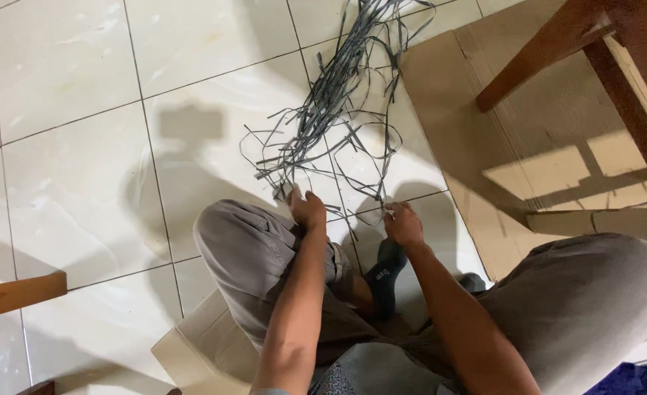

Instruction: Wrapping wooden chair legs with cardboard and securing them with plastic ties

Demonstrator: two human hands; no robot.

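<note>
A loose bundle of thin grey strips (334, 102) lies spread on the white tiled floor in front of me. My left hand (307, 208) rests over my bent left knee and pinches the near ends of several strips. My right hand (402, 224) is just to the right of it, fingers closed on a single thin strip that runs up toward the bundle. I sit on the floor with legs folded, and a foot in a dark sock (384, 276) lies between my forearms.
A flat sheet of brown cardboard (528, 139) covers the floor at the right, under a wooden chair leg (550, 51). A folded cardboard piece (192, 347) lies under my left leg. A wooden piece (16, 294) juts in at the left edge. Blue cloth (627, 380) shows at bottom right.
</note>
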